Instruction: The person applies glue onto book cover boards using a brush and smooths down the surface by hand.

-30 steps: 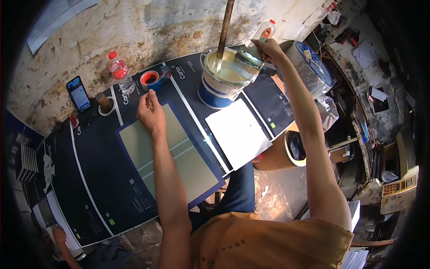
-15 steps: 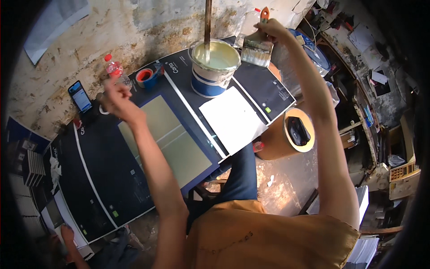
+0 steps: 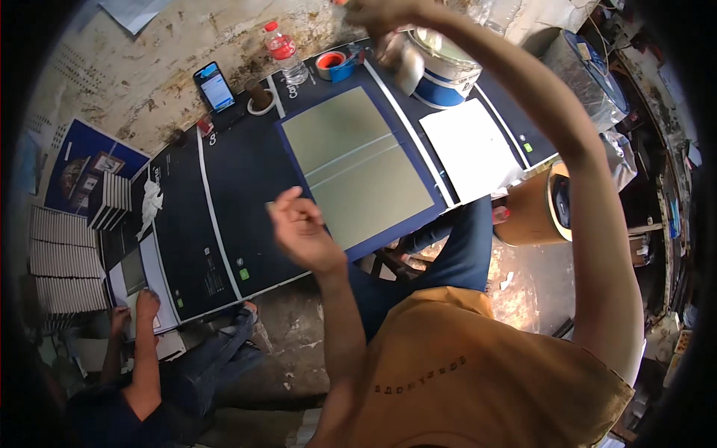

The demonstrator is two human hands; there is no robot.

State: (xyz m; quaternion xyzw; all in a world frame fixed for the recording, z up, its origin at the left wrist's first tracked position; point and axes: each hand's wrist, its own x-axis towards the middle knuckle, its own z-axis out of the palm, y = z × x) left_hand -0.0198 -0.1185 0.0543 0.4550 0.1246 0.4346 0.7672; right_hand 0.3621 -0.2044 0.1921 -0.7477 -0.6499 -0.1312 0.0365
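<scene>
My right hand [image 3: 381, 16] reaches across the top of the view, closed on a wide paintbrush [image 3: 405, 69] whose bristles hang downward, smeared by motion. The brush passes in front of the white-and-blue bucket [image 3: 444, 81], hiding its left side. My left hand [image 3: 305, 230] hovers near the table, fingers loosely bent and apart, with nothing visible in it. Beside it lies a dark blue sheet [image 3: 396, 231] carrying two grey-green boards [image 3: 385, 190] with a narrow strip between them. To their right is a white sheet [image 3: 470, 155].
A phone [image 3: 215, 88], red-capped bottle [image 3: 285, 54] and tape rolls [image 3: 334, 66] line the wall side of the black table [image 3: 250, 187]. A brown drum [image 3: 526, 213] stands right. At lower left, a co-worker's hands [image 3: 146, 305] work near stacked books [image 3: 67, 257].
My right hand has swung left with the paintbrush, from right of the bucket to its left side. The left hand has come down toward the near edge of the boards. The view has shifted left.
</scene>
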